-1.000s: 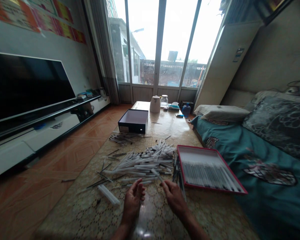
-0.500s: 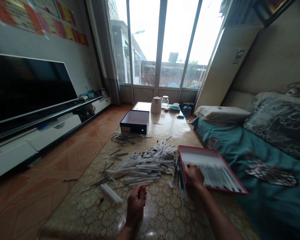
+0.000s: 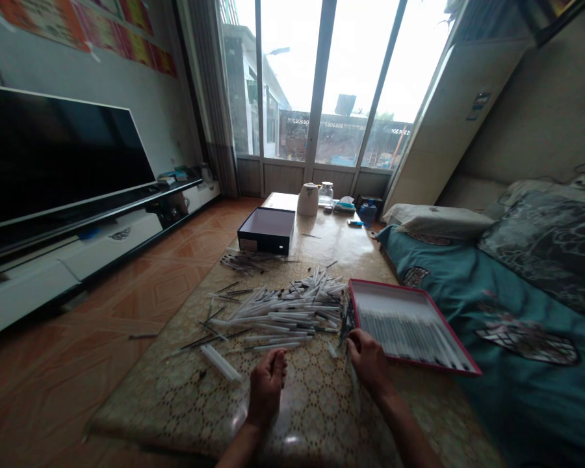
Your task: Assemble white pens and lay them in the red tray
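My left hand (image 3: 267,383) rests on the patterned table (image 3: 175,396) with its fingers curled loosely; nothing shows in it. My right hand (image 3: 368,357) sits at the near left corner of the red-rimmed tray (image 3: 461,367), fingers closed beside a few pens lying along the tray's left edge; what it grips is hidden. The tray holds a neat row of several white pens (image 3: 404,328). A loose pile of white pen barrels (image 3: 283,312) lies just beyond both hands, with thin dark refills (image 3: 214,331) scattered at its left.
A dark open box (image 3: 267,229) stands farther up the table, with a white kettle (image 3: 308,199), a jar and a blue bottle at the far end. A teal-covered sofa (image 3: 517,364) runs along the right. A television and low cabinet line the left wall.
My right hand went from the table's middle to the tray's left edge, then drew back a little toward me. My left hand stayed nearly still.
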Available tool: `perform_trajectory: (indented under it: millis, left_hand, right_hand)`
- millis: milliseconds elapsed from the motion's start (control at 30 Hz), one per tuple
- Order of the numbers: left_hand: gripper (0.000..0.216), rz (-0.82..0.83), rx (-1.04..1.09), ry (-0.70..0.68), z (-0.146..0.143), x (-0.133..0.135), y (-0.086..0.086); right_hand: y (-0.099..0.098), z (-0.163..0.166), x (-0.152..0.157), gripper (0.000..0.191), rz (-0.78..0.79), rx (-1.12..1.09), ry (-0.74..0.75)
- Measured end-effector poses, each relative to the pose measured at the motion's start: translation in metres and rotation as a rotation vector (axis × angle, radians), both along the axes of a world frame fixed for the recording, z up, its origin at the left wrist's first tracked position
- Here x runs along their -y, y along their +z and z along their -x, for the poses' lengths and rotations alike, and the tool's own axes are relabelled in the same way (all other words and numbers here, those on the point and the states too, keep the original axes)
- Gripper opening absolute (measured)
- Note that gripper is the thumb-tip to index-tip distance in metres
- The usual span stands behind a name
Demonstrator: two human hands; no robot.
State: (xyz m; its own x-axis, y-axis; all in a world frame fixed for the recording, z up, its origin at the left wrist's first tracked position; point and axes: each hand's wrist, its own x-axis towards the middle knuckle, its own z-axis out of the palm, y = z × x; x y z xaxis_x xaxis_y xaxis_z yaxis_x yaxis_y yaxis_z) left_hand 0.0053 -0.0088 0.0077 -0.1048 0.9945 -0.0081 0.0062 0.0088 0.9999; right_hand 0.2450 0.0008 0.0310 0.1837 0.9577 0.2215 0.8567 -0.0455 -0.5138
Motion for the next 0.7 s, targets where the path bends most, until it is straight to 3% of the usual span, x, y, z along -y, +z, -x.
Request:
perform_trajectory:
  millis: [167,367,500,700]
  left_hand:
    - [0.035,-0.01,-0.028,-0.018,0.001,0.0,-0.001]
    - [0.034,-0.007,-0.048,-0.023,0.001,-0.001,-0.005]
    - [0.03,-0.062,-0.126,-0.006,0.001,-0.002,-0.005]
    - [0.024,-0.136,-0.163,0.013,0.002,-0.002,0.005]
  right_hand:
    - [-0.02,0.027,0.011,0.029,-0.077,0.205,0.01]
    - [-0.021,0.035,0.002,0.026,-0.095,0.395,-0.003]
    - [-0.014,0.04,0.005,0.027,-0.189,0.352,0.026]
    - [-0.019,0.065,0.026,0.023,-0.36,0.175,0.214]
